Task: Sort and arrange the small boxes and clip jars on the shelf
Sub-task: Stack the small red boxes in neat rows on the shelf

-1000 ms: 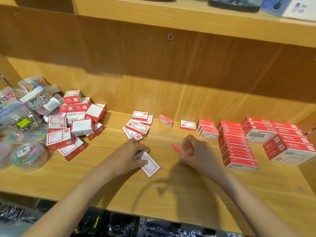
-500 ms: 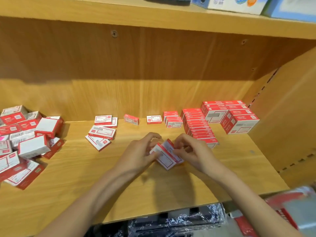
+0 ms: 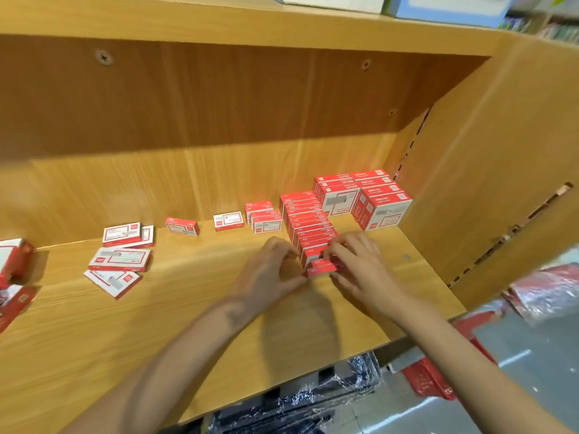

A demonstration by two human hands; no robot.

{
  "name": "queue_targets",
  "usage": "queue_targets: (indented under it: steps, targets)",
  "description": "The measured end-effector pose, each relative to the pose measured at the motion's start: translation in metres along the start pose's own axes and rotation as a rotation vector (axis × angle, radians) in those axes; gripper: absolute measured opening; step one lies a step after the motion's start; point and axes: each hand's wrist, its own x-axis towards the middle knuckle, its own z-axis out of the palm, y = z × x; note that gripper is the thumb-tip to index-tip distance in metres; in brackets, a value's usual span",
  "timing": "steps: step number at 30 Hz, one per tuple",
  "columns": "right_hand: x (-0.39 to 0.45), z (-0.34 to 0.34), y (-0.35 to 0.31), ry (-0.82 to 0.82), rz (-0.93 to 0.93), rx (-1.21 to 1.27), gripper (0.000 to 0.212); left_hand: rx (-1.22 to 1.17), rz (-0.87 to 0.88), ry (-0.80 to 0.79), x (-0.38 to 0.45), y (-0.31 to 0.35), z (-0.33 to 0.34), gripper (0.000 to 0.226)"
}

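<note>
Both hands meet at the near end of a tidy row of small red boxes (image 3: 308,225) on the wooden shelf (image 3: 156,324). My left hand (image 3: 271,274) and my right hand (image 3: 360,264) pinch a small red and white box (image 3: 320,267) from either side, right against the front of that row. Behind the row stand larger red and white boxes (image 3: 380,205) in the back right corner. A short stack of small boxes (image 3: 264,219) sits left of the row. No clip jars are in view.
Loose small boxes lie toward the left: two single ones (image 3: 182,227) (image 3: 228,221) by the back wall and a few flat ones (image 3: 120,260). A jumbled pile (image 3: 14,277) shows at the left edge. The shelf's side panel (image 3: 485,189) closes the right.
The camera swung right, so the clip jars and most of the pile left the view. Both hands carried the small box rightward to the front end of the row.
</note>
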Motion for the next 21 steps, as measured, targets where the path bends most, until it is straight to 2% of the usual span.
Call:
queue_targets:
  steps: [4, 9, 13, 16, 21]
  targets:
    - [-0.005, 0.006, 0.008, 0.096, 0.086, 0.063, 0.033, 0.071, -0.034, -0.023, 0.007, -0.001, 0.010, 0.024]
    - [0.003, 0.000, 0.011, 0.027, 0.081, 0.165, 0.029, 0.062, -0.012, -0.047, 0.011, -0.005, 0.012, 0.016]
    - [0.004, -0.002, 0.014, -0.004, 0.112, 0.226, 0.034, 0.057, -0.033, -0.046, 0.014, -0.005, 0.017, 0.015]
    - [0.005, -0.004, 0.015, -0.045, 0.106, 0.195, 0.036, 0.060, -0.046, -0.027, 0.017, -0.007, 0.019, 0.021]
    - [0.009, -0.008, 0.016, -0.093, 0.099, 0.159, 0.035, 0.065, 0.006, -0.056, 0.017, -0.010, 0.014, 0.013]
